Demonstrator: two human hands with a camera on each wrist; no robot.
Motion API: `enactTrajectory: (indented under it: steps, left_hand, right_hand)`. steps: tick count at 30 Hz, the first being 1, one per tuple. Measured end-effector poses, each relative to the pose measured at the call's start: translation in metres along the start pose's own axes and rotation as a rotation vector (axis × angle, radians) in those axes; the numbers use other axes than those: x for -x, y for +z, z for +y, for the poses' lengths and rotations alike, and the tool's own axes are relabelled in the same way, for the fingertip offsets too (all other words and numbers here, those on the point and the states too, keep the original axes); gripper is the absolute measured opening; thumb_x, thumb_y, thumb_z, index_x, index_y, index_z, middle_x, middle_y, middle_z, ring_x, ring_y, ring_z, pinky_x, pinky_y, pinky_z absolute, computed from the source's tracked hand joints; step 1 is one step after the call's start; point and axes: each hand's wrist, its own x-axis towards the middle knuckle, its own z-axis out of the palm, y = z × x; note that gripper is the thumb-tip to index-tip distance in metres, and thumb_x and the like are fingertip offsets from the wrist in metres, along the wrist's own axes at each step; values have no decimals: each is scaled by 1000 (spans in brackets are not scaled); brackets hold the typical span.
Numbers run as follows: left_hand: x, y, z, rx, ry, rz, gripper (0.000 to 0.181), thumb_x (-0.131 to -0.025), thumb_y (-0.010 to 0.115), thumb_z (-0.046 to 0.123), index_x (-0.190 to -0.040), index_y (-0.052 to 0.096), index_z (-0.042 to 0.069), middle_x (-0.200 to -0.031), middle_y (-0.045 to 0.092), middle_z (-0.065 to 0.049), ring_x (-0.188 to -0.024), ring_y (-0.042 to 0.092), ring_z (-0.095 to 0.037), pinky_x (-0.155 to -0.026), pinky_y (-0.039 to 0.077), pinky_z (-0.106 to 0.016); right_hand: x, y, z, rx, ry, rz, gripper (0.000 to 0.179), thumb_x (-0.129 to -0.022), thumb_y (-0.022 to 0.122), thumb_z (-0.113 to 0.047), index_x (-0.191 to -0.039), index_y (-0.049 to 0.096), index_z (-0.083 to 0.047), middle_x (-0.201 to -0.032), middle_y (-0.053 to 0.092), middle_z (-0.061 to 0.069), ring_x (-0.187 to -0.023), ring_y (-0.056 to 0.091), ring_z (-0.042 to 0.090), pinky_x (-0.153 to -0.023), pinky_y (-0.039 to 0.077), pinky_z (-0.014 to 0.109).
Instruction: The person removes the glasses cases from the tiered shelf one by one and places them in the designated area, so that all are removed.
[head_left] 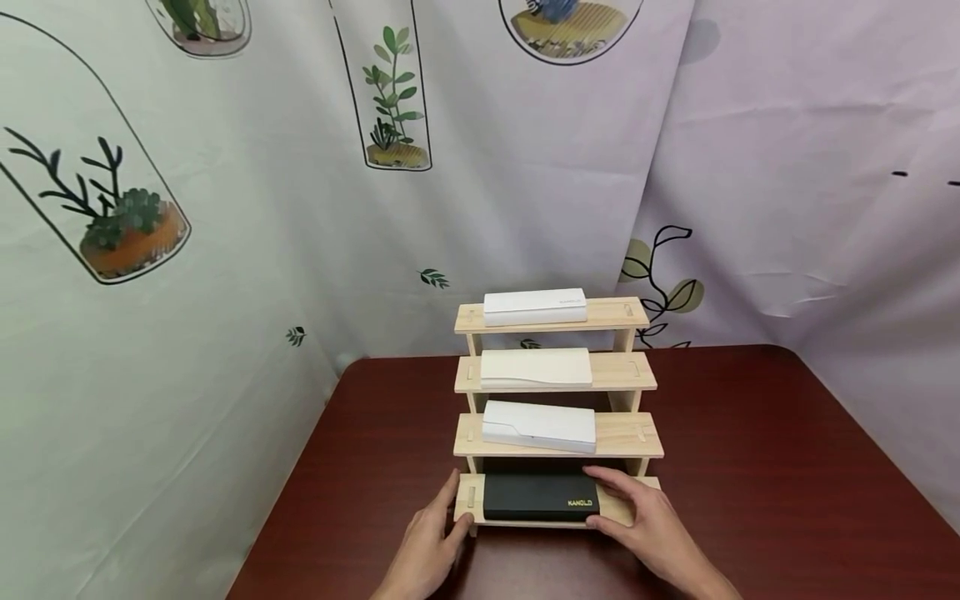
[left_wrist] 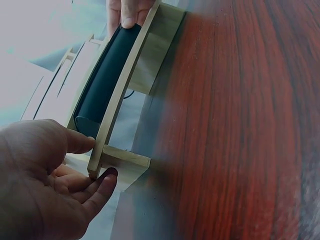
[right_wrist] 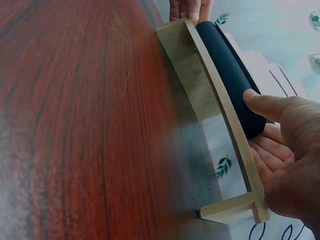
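A black glasses case (head_left: pixel 536 497) with gold lettering lies lengthwise on the lowest step of a pale wooden tiered rack (head_left: pixel 470 500). My right hand (head_left: pixel 645 521) holds the case's right end. In the right wrist view, the thumb (right_wrist: pixel 252 97) presses its rounded front and the fingers reach behind it. At the left end of that same step, my left hand (head_left: pixel 431 533) grips the board. Its thumb (left_wrist: pixel 80 142) lies at the front edge in the left wrist view, with fingertips (left_wrist: pixel 106 187) curled round below the board's end.
One white case rests on each upper step: a top one (head_left: pixel 535 310), a middle one (head_left: pixel 536 369) and a lower one (head_left: pixel 538 427). The rack stands on a dark red wood-grain table (head_left: pixel 360 467). Behind hangs a pale curtain (head_left: pixel 262 167) printed with plants.
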Motion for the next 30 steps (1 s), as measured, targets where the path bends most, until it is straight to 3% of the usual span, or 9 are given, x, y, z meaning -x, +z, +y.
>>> enactTrajectory:
  steps: [3,8,16,24,30]
  left_hand:
    - [0,0,1,-4,-1,10,70,-102,74,21,-160,43,-3,-146,63,-19,-108,67,-18,-94,56,-48]
    - [-1,0,2,-1,-5,13,70,-101,75,21,-159,45,-2,-148,61,-21,-127,64,-33,-101,53,-56]
    - [-5,-6,2,8,-30,-4,70,-99,78,22,-157,47,-1,-143,65,-20,-119,68,-32,-97,55,-56]
    - [-9,-11,3,22,-58,-72,71,-99,77,22,-158,46,-1,-150,59,-21,-135,58,-40,-106,48,-61]
    - [-13,-15,5,23,-24,-95,69,-99,78,21,-156,48,-5,-150,59,-22,-136,57,-41,-107,47,-62]
  right_hand:
    - [0,0,0,1,-18,9,60,-78,96,-17,-134,72,-13,-123,77,3,-109,70,8,-92,44,10]
    - [0,1,1,7,-47,26,60,-77,97,-16,-132,73,-12,-122,77,4,-107,70,7,-92,44,9]
    - [-2,-2,0,8,-25,-17,59,-78,96,-18,-132,72,-11,-120,76,-2,-104,69,6,-90,46,12]
    - [-5,-3,1,42,-64,-50,61,-80,95,-21,-135,71,-9,-132,72,1,-122,64,8,-99,39,6]
    - [-9,-3,7,43,-98,-34,59,-78,96,-17,-132,73,-9,-125,75,0,-109,67,8,-92,46,11]
